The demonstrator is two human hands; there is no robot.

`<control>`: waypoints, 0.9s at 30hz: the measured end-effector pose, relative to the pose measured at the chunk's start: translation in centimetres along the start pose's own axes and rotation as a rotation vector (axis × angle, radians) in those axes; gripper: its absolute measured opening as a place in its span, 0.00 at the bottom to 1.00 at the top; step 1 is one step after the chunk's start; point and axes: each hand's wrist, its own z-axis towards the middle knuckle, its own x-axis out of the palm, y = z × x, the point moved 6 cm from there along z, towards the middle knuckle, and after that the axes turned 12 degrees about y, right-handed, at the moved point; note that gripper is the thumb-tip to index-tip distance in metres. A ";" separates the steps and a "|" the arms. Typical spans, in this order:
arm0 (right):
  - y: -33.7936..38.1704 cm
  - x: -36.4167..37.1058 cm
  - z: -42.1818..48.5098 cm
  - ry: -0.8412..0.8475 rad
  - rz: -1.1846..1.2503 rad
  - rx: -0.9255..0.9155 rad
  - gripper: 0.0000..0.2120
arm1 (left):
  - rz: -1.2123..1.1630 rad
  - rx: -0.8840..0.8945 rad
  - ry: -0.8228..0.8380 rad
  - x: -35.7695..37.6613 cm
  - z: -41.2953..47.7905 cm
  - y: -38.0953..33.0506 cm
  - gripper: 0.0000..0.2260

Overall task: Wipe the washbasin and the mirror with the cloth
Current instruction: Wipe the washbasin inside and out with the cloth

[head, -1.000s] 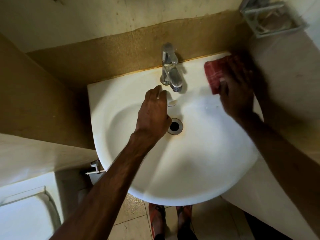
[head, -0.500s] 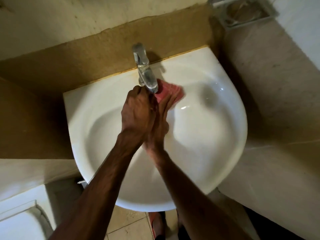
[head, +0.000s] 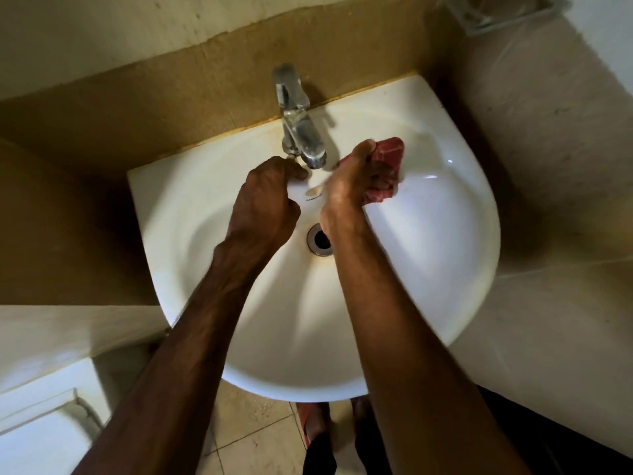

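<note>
The cloth [head: 388, 153], red and bunched, is gripped in the right hand [head: 356, 181], whose fingers curl round it so that folds stick out above the fingers and below the palm. It sits against the back slope of the basin [head: 442, 255], just right of the tap [head: 301, 130] and below the rear rim. The left hand [head: 265, 200] is clenched, its knuckles just under the spout and its fingers folded in; nothing shows in its grip. The two hands are close side by side, with a strip of white bowl between them. The drain [head: 320, 240] lies just below that gap, partly covered by the right wrist. Both forearms reach in from the lower edge across the front rim. The basin is white, rounded at the front, and set against a brown wall band [head: 137, 97]. A soap dish [head: 503, 13] hangs on the wall at the upper right, blurred. A white fixture [head: 41, 426] stands at the lower left. Under the basin are floor tiles [head: 253, 437] and a sandalled foot [head: 317, 428].
</note>
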 end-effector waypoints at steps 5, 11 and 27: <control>-4.0 1.3 -5.8 0.275 -0.086 -0.010 0.46 | 0.025 -0.010 0.048 -1.1 0.9 0.6 0.27; -3.0 3.0 -6.1 0.216 0.126 0.120 0.39 | -0.041 -0.004 0.052 -1.4 0.6 1.4 0.23; 2.1 -5.0 -1.0 0.046 -1.245 -1.003 0.29 | -0.011 0.029 -0.039 0.9 -0.4 0.6 0.29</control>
